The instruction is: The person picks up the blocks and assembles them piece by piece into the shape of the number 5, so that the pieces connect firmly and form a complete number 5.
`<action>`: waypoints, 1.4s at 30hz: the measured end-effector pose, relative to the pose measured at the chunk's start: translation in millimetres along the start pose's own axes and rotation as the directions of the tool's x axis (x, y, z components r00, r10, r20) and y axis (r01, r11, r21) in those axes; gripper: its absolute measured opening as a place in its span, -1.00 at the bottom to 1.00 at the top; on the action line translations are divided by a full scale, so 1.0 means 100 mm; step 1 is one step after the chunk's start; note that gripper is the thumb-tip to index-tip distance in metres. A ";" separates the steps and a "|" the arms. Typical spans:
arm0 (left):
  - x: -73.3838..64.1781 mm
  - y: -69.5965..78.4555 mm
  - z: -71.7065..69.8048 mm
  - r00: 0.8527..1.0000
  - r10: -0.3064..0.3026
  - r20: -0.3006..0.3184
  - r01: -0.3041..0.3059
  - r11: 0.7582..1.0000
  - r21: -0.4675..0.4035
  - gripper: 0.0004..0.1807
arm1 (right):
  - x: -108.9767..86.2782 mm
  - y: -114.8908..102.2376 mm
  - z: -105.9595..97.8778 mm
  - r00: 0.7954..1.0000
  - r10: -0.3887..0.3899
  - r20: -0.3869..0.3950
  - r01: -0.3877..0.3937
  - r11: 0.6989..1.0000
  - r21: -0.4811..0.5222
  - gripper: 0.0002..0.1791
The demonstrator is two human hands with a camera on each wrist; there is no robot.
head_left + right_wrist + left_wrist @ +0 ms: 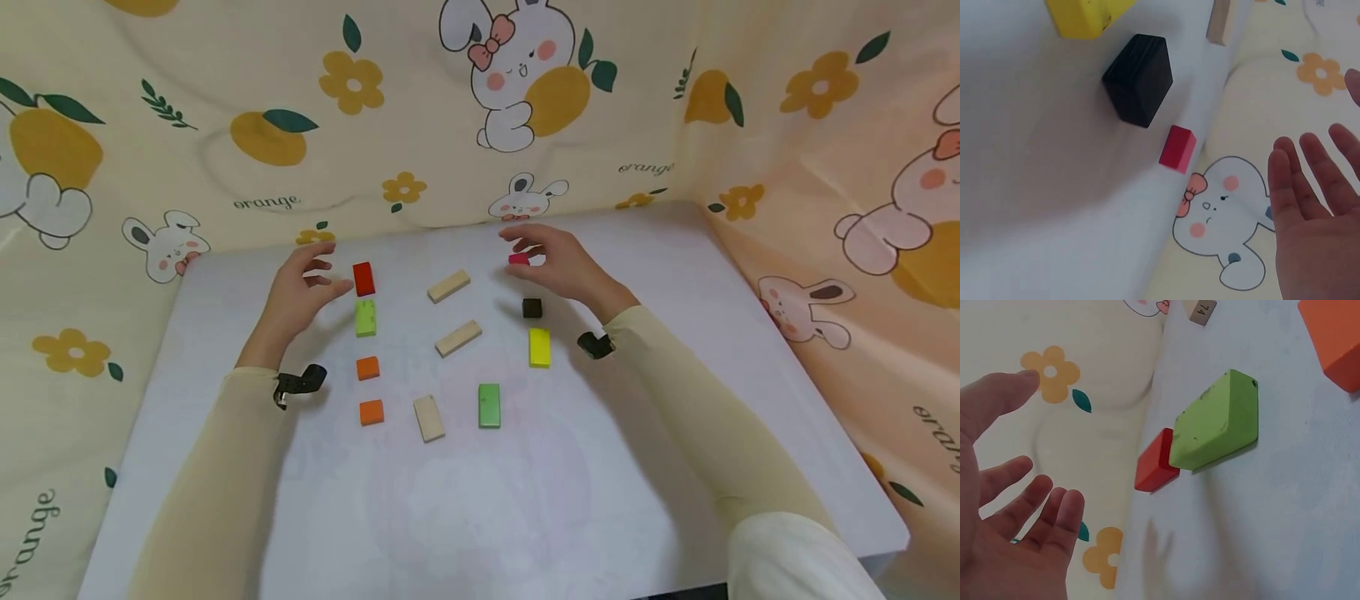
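Zero items held, by my inspection. The left hand (296, 296) is raised at the far left, thumb and fingers apart, nearest the red block (363, 279) and the lime block (365, 320); its wrist view shows a gap to both. The right hand (562, 262) is at the far side, right of centre. From the head, the pink block (518, 259) appears between thumb and fingers, but the right wrist view places it on the white table (465, 517), clear of that hand's parted fingers.

The left column runs red, lime, then two orange blocks (367, 368) (371, 412) towards the near side. At right I log pink, the black block (532, 308) and the yellow block (539, 347); between lie three wooden blocks (448, 286) (458, 339) (429, 418) and the green block (489, 406). I judge both columns deliberate, probably for easy access by either hand; the wooden slants look less ordered.
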State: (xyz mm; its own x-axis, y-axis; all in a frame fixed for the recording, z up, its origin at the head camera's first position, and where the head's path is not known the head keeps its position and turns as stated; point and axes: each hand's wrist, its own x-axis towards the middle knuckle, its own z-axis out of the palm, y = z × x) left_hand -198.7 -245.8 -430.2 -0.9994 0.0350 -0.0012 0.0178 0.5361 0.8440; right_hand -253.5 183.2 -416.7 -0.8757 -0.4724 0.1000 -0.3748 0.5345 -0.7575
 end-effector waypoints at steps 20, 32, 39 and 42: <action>0.21 -0.16 0.06 0.997 -0.055 0.060 0.056 0.998 -0.020 -0.19 | 0.25 0.05 0.24 0.994 0.056 0.090 -0.059 0.998 0.036 -0.45; 0.38 -0.24 0.13 0.977 -0.128 0.173 0.117 0.990 0.076 -0.22 | 0.42 0.16 0.44 0.986 0.088 0.139 -0.096 0.994 0.056 -0.43; 0.47 -0.31 0.18 0.972 -0.136 0.189 0.114 0.986 0.123 -0.23 | 0.48 0.17 0.53 0.982 0.099 0.163 -0.111 0.992 0.065 -0.43; 0.49 -0.31 0.19 0.972 -0.125 0.197 0.097 0.985 0.143 -0.21 | 0.50 0.16 0.55 0.979 0.116 0.165 -0.127 0.990 0.059 -0.43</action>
State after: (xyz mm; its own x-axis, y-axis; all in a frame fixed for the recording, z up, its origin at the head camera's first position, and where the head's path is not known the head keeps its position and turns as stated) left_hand -248.0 -244.5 -467.1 -0.9681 0.1334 -0.2121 -0.0754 0.6521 0.7543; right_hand -286.7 129.8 -458.9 -0.8508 -0.5165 -0.0965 -0.2417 0.5478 -0.8009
